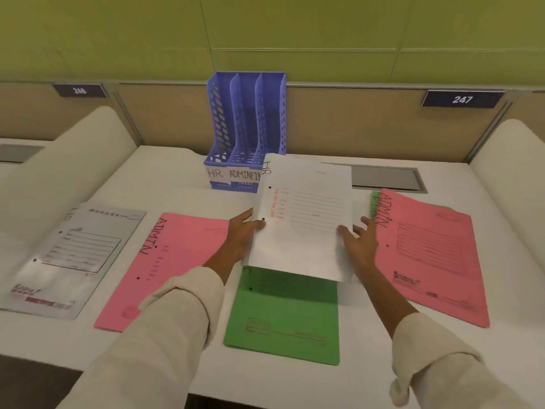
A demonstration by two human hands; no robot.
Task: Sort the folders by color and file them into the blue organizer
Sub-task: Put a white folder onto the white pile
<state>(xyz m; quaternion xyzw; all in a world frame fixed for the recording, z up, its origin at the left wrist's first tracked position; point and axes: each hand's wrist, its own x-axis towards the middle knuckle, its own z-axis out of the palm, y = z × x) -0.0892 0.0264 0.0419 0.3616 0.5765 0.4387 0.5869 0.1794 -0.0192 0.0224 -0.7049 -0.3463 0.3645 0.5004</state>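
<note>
Both of my hands hold a white folder (306, 219) marked HR, lifted above the desk in front of the blue organizer (246, 125). My left hand (243, 234) grips its left edge and my right hand (358, 242) its right edge. The organizer stands upright at the back with three empty slots labelled HR, ADMIN and FIN. Flat on the desk lie another white folder (70, 261) at the far left, a pink ADMIN folder (174, 261), a green folder (283, 314) under the held one, and a second pink ADMIN folder (427, 255) on the right, with a green edge (374, 202) under it.
The white desk (177, 184) is bounded by cream side dividers (67, 172) left and right and a tan back panel with number plates 246 and 247. A grey cable hatch (386, 178) sits behind the right folders.
</note>
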